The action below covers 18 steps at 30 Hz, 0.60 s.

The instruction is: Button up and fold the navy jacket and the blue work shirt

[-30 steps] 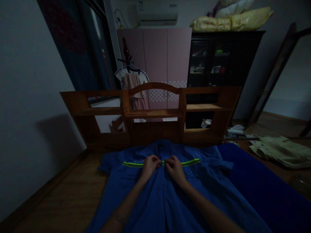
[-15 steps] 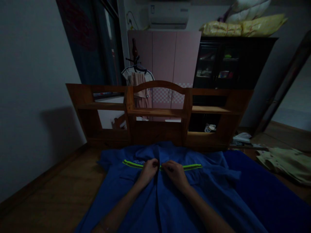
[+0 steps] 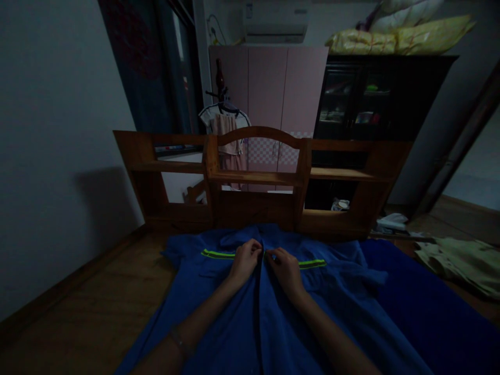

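Brown wooden headboard (image 3: 255,179) backs blue cloth shirt (image 3: 271,319), flat likely for access: left hand (image 3: 246,260), right hand (image 3: 287,270) pinch front edges, fingertips closed.

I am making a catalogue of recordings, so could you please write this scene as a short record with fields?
Garment: blue shirt, laid out, with green stripes across the chest
Left hand: fingers pinched at the shirt's front opening
Right hand: also pinched there, close to the other
Right of shirt: dark blue cloth
Beyond shirt: wooden shelf, pink wardrobe, black cabinet
Light: dim
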Available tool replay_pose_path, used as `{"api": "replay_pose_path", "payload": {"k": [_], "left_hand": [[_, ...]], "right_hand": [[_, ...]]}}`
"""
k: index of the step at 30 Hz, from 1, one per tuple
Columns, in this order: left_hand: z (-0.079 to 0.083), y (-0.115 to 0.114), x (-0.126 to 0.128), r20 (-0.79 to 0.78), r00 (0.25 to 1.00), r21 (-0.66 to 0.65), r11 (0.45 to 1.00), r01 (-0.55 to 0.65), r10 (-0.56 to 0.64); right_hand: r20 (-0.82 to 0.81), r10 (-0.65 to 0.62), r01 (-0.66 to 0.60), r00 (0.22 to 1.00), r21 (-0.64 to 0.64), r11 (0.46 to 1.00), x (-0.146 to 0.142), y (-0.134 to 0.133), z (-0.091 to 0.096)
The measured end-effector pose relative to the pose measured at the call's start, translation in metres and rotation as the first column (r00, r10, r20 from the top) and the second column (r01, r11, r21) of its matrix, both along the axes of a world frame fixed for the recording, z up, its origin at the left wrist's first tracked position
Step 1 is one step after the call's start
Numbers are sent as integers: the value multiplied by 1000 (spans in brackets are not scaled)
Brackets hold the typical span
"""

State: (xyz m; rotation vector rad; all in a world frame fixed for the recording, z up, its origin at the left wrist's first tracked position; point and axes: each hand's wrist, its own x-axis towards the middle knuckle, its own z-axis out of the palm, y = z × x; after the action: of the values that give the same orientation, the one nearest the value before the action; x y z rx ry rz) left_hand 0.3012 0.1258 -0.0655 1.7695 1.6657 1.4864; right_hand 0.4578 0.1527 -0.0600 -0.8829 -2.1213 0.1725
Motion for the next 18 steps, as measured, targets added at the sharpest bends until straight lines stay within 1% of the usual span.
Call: {"api": "replay_pose_path", "payload": {"k": [2,4,6,9,13,16,18], "left_hand": [[-2,1,5,87,996,19,1000,-3,1],[-10,1,9,195,980,42,999,34,-41],[-21,0,10,307,948,57,996,66,-80],[-31,-2,8,404,909,73,994,83,-106],[-25,-6,7,433,893,83,992,98,-125],[-21,-10,9,463,879,58,994,95,-111],[-21,-11,10,483,870,42,996,85,-94]], "right_hand": [[-13,-22,22,1000,14,1000,2,-1,1],[-17,-15,15,1000,15,1000,3,-2,-1],[-18,1,-1,1000,4,1000,1,-2,-3],[-35,13,-13,999,-9,1000,-2,-3,-5],[-59,8,-9,998,-13,1000,-4,-4,-5],[-59,-1,0,998,-17,1000,-4,-6,-4],[-53,-6,5,999,-17,1000,-5,-8,-3]]}}
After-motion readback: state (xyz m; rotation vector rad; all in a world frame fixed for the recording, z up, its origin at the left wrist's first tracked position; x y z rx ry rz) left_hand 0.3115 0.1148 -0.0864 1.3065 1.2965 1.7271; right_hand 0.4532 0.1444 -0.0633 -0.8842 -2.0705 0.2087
